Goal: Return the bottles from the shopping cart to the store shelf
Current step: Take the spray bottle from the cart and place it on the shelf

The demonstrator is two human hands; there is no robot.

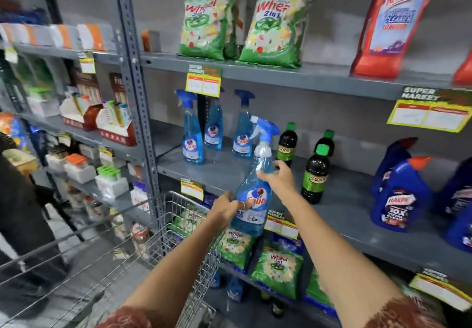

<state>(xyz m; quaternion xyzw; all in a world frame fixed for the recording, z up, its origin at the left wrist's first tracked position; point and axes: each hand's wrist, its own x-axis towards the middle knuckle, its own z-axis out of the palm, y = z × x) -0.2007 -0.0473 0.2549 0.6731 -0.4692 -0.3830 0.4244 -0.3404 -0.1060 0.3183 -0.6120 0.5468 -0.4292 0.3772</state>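
Observation:
I hold a blue Colin spray bottle (254, 194) with a blue-and-white trigger head, tilted, in front of the grey middle shelf (219, 171). My left hand (226, 209) grips its lower body near the label. My right hand (278, 177) grips its neck just under the trigger. Three matching Colin spray bottles (192, 133) stand upright on the shelf behind it. The wire shopping cart (176, 225) sits below my left arm, its inside mostly hidden.
Dark bottles with green caps (316, 174) stand right of the held bottle, blue Harpic bottles (398, 194) farther right. Green Wheel bags (275, 21) and a red Harpic bottle (393, 21) fill the top shelf. A person in dark clothes (20, 212) stands at left.

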